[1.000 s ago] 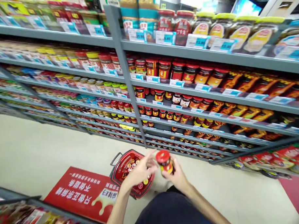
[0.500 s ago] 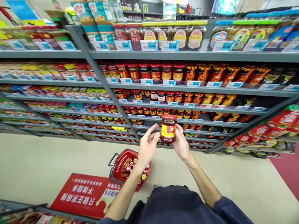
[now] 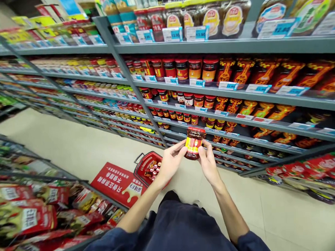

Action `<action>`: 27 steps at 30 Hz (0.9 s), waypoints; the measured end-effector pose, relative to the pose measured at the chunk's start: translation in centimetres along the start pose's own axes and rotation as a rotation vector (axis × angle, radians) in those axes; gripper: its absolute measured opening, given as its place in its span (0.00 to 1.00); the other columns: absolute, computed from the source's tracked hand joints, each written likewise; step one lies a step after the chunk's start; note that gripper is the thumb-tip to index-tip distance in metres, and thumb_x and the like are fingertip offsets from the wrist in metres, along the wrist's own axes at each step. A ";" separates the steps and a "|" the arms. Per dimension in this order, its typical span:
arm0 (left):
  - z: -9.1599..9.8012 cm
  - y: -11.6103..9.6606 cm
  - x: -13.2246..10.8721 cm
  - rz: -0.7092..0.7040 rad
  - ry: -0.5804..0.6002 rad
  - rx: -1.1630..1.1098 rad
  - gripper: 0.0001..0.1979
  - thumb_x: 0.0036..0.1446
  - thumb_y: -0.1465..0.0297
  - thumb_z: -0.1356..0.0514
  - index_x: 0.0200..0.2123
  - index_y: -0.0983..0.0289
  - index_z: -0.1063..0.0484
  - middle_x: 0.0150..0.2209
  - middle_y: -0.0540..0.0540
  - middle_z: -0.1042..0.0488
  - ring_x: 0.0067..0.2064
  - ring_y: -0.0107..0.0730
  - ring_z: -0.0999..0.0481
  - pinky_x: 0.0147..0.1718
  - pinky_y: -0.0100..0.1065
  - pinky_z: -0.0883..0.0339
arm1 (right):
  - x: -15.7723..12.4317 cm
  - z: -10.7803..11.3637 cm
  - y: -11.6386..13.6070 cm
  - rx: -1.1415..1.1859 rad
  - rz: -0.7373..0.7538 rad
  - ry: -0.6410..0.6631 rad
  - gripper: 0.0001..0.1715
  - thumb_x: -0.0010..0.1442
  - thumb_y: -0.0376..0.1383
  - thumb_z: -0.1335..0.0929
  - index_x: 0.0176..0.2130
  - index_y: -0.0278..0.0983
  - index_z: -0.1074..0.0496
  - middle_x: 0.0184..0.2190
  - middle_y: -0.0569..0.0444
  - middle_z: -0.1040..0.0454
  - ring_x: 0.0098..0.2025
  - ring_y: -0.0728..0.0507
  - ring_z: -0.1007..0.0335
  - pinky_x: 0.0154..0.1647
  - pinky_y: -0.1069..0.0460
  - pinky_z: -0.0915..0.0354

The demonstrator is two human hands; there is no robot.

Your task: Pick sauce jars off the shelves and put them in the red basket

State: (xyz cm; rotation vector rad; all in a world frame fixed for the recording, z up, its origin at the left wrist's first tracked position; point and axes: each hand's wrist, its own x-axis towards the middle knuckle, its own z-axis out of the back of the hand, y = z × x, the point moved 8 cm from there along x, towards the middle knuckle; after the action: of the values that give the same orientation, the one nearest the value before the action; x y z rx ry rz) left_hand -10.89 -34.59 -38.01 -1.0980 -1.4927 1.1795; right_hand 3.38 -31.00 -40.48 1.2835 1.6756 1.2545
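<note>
Both my hands hold one glass jar of dark red sauce with a red lid and a yellow-red label, raised in front of the shelves. My left hand pinches its left side with fingertips. Its right side and bottom are gripped by my right hand. The jar is tilted slightly to the right. Below my left forearm a red shopping basket stands on the floor with several jars in it.
Grey shelving full of sauce jars and pouches runs across ahead and to the right. A red floor sticker lies left of the basket. A rack of red snack packets is at my lower left. Beige floor stretches along the aisle.
The jar has risen from low over the basket to chest height before the shelves, with both hands on it. My view has swung left, bringing the packet rack into sight.
</note>
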 end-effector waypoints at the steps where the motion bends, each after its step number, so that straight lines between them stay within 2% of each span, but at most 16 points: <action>1: 0.2 0.3 0.0 0.000 0.007 -0.011 0.25 0.62 0.58 0.33 0.60 0.60 0.24 0.60 0.58 0.23 0.61 0.49 0.22 0.63 0.46 0.30 | 0.1 -0.1 -0.4 -0.013 -0.008 0.006 0.32 0.65 0.56 0.31 0.59 0.45 0.42 0.53 0.49 0.20 0.54 0.39 0.22 0.59 0.42 0.28; 4: 1.5 1.3 0.7 0.011 0.004 -0.061 0.26 0.62 0.58 0.33 0.60 0.62 0.24 0.61 0.59 0.24 0.63 0.49 0.24 0.65 0.46 0.32 | 0.9 -1.0 -1.4 -0.043 -0.031 0.018 0.33 0.64 0.57 0.31 0.58 0.44 0.43 0.52 0.49 0.20 0.52 0.39 0.21 0.57 0.41 0.27; 8: 4.6 2.3 2.8 0.020 -0.002 -0.127 0.26 0.60 0.58 0.32 0.58 0.64 0.23 0.59 0.60 0.23 0.61 0.50 0.23 0.63 0.47 0.30 | 3.0 -3.2 -2.6 -0.130 -0.030 0.002 0.34 0.64 0.57 0.31 0.58 0.45 0.43 0.48 0.49 0.18 0.49 0.38 0.19 0.52 0.42 0.25; 11: 7.9 2.6 5.0 0.014 0.056 -0.180 0.26 0.59 0.57 0.31 0.58 0.63 0.22 0.58 0.60 0.22 0.60 0.50 0.22 0.63 0.47 0.29 | 5.0 -5.8 -3.5 -0.224 -0.011 -0.060 0.34 0.63 0.59 0.31 0.57 0.45 0.42 0.45 0.49 0.17 0.46 0.38 0.19 0.47 0.43 0.24; 14: 12.2 3.0 7.3 0.031 0.097 -0.231 0.26 0.60 0.58 0.31 0.58 0.64 0.22 0.58 0.60 0.22 0.60 0.50 0.22 0.63 0.48 0.30 | 7.2 -9.5 -4.6 -0.318 -0.012 -0.099 0.34 0.62 0.60 0.31 0.57 0.44 0.40 0.41 0.50 0.17 0.42 0.38 0.19 0.44 0.43 0.23; 16: 15.2 3.5 8.7 0.041 0.107 -0.257 0.26 0.60 0.58 0.32 0.58 0.64 0.23 0.59 0.60 0.23 0.61 0.50 0.23 0.64 0.48 0.31 | 8.6 -12.3 -5.4 -0.370 -0.009 -0.107 0.34 0.63 0.59 0.32 0.58 0.43 0.40 0.42 0.50 0.17 0.43 0.38 0.19 0.46 0.43 0.24; 21: 21.7 4.9 11.6 0.017 0.093 -0.263 0.26 0.62 0.59 0.33 0.60 0.61 0.25 0.62 0.57 0.25 0.64 0.48 0.26 0.66 0.47 0.34 | 12.2 -17.9 -6.6 -0.446 0.063 -0.113 0.28 0.64 0.53 0.29 0.57 0.43 0.33 0.57 0.48 0.23 0.56 0.39 0.24 0.61 0.42 0.29; 25: 25.1 5.0 14.2 -0.065 0.098 -0.172 0.24 0.63 0.62 0.34 0.61 0.60 0.25 0.62 0.56 0.25 0.65 0.44 0.27 0.69 0.45 0.38 | 15.6 -20.5 -7.1 -0.490 0.091 -0.071 0.29 0.60 0.51 0.25 0.55 0.40 0.29 0.56 0.46 0.22 0.56 0.38 0.24 0.61 0.41 0.28; 27: 26.3 4.7 15.7 -0.099 0.109 -0.134 0.24 0.62 0.62 0.34 0.61 0.61 0.25 0.62 0.56 0.25 0.65 0.44 0.27 0.70 0.45 0.39 | 17.5 -21.2 -6.8 -0.514 0.129 -0.082 0.37 0.57 0.49 0.23 0.60 0.41 0.33 0.55 0.46 0.22 0.54 0.38 0.23 0.59 0.40 0.27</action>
State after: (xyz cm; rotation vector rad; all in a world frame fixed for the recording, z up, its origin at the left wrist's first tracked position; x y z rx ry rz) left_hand -39.03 -23.21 -44.08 -1.1448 -1.5406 0.9482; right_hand -22.97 -20.72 -39.59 1.1149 1.1218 1.5583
